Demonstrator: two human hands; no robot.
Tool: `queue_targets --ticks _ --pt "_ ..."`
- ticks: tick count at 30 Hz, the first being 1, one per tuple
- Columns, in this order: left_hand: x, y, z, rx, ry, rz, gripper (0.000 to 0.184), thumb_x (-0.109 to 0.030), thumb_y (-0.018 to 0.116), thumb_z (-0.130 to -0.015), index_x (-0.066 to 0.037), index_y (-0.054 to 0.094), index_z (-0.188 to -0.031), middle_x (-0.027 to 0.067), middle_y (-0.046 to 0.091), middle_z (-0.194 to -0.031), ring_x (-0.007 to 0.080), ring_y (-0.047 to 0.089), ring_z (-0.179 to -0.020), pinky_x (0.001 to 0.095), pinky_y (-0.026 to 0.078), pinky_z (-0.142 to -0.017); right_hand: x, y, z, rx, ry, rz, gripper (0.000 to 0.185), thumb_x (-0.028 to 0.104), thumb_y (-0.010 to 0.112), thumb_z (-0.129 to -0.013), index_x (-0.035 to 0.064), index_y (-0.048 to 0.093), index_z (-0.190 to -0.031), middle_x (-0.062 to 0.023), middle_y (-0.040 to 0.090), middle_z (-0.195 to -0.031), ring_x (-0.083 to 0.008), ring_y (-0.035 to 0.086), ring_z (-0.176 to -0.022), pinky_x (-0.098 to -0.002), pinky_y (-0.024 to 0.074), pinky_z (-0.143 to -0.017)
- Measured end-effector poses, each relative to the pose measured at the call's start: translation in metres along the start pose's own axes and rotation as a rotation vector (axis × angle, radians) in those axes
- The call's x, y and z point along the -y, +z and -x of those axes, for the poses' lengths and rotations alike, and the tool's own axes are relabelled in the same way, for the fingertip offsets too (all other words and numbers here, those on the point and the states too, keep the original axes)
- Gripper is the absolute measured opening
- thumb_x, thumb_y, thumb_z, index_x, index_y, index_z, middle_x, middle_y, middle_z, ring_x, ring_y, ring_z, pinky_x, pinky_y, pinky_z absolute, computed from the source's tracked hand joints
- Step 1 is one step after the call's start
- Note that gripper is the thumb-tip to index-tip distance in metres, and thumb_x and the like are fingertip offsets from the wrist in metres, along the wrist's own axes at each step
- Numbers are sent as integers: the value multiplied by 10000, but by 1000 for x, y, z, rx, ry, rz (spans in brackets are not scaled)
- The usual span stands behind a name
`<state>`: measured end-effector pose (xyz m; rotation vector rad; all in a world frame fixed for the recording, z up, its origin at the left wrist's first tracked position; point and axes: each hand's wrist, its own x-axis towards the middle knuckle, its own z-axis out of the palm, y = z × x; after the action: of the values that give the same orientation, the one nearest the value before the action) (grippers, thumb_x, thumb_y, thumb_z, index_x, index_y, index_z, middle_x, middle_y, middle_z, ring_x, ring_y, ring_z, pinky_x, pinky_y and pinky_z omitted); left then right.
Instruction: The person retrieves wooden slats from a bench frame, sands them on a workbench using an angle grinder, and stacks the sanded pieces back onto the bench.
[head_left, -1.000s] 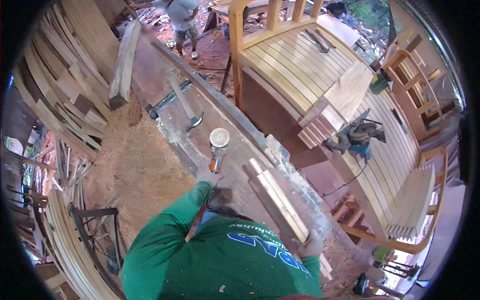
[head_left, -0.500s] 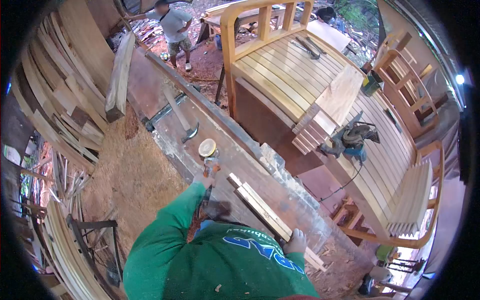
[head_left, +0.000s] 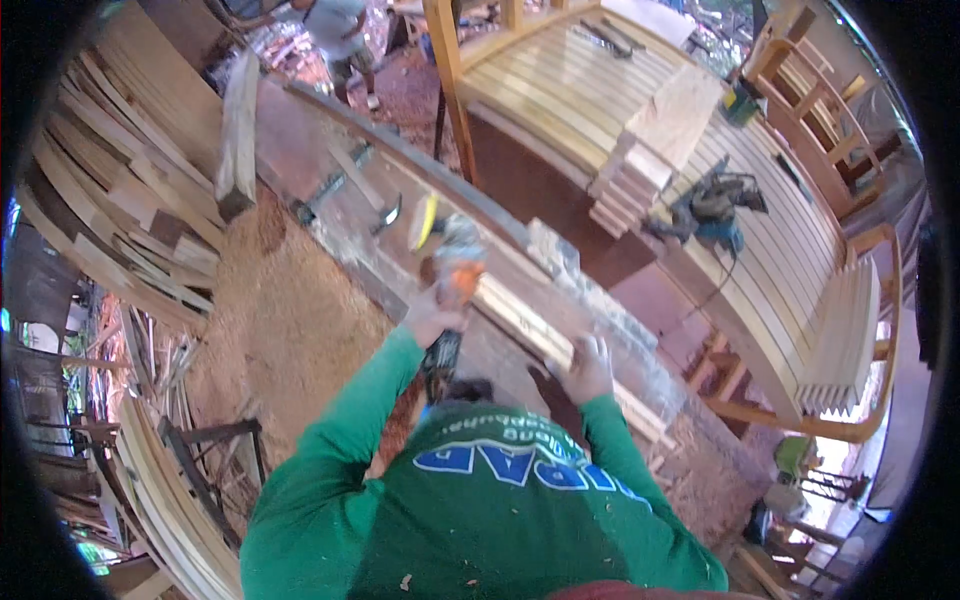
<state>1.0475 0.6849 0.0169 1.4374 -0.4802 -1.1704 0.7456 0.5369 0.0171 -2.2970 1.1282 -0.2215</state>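
My left hand (head_left: pixel 432 316) is closed around an angle grinder (head_left: pixel 460 272), which is blurred by motion. Its yellow-edged disc (head_left: pixel 424 222) is tipped nearly edge-on, above the bench and apart from the wood as far as I can see. Pale wooden strips (head_left: pixel 520 318) lie lengthwise on the workbench (head_left: pixel 405 285) in front of me. Around these strips, toward their near end, my right hand (head_left: pixel 588 370) is closed; some of its fingertips are blurred. A claw hammer (head_left: pixel 372 190) rests on the bench beyond the grinder.
On the right stands a large slatted wooden piece (head_left: pixel 545 75) bearing stacked boards (head_left: pixel 672 120), a dark-blue power tool (head_left: pixel 715 220) and a comb-edged stack of slats (head_left: pixel 840 335). Curved planks (head_left: pixel 120 180) lean at left. Another person (head_left: pixel 338 30) stands beyond the bench.
The grinder has moved right and closer to the strips, and its disc has turned from face-up to nearly edge-on. My right hand has shifted up along the strips. The view has tilted slightly.
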Motion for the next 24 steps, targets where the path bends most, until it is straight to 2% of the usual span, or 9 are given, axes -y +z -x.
queue_targets --ticks 2,4,6,9,11,15,18,23,24 --pt "14 36 -19 214 69 -182 660 -90 778 -620 23 603 -1245 87 708 -1070 184 681 -923 342 564 -838 14 0 -3 142 64 -758 558 256 770 -860 27 545 -1317 -128 591 -1328 -298 601 -1219 -421 502 -1022" --pt "-24 108 3 551 56 -44 646 -140 759 -722 26 564 -1315 102 691 -1148 209 674 -1033 376 546 -926 12 9 -2 200 163 -1398 513 235 686 -913 9 528 -1346 -138 608 -1336 -269 614 -1220 -410 516 -1025" --pt "-13 158 16 517 480 -345 677 -220 766 -730 28 546 -1321 169 696 -1154 280 684 -1044 406 537 -946 57 -29 8 22 48 -1792 421 221 659 -911 11 577 -1266 -150 659 -1152 -265 641 -1124 -422 522 -997" --pt "-24 177 44 736 64 -718 758 -344 771 -712 23 531 -1330 276 669 -1126 370 683 -1029 408 535 -924 -12 -25 45 -126 321 -1912 312 192 657 -910 36 593 -1172 -139 652 -1075 -295 636 -1075 -487 532 -972" --pt "26 177 57 827 26 -686 730 -265 784 -725 -8 532 -1361 195 692 -1086 290 687 -995 386 532 -919 -29 -31 70 -257 316 -1929 174 157 637 -926 49 589 -1053 -122 642 -1006 -266 628 -999 -468 533 -952" --pt "60 192 68 1104 -179 -306 631 -32 730 -800 -27 527 -1398 60 693 -1103 148 634 -1003 335 512 -938 -53 -52 112 -459 298 -1799 188 140 642 -943 -11 591 -1043 -109 634 -985 -255 628 -959 -438 544 -917" --pt "80 217 72 1155 -263 -214 596 67 660 -824 -32 529 -1397 15 678 -1117 111 600 -1019 317 496 -949 -65 -62 128 -472 274 -1796 202 131 642 -945 -23 587 -1064 -110 634 -977 -246 638 -933 -417 558 -891" --pt "103 233 93 937 -274 -477 532 20 732 -815 -22 593 -1327 39 685 -1178 121 599 -1095 325 461 -1009 -81 -54 134 -464 332 -1716 386 117 678 -883 18 516 -1219 -119 629 -967 -252 646 -876 -427 583 -801" --pt "146 230 92 951 -297 -211 570 -10 782 -798 -53 597 -1335 85 692 -1181 143 591 -1167 315 438 -1040 -94 -46 136 -401 307 -1745 489 138 697 -877 40 460 -1293 -128 623 -973 -257 645 -880 -469 580 -809"
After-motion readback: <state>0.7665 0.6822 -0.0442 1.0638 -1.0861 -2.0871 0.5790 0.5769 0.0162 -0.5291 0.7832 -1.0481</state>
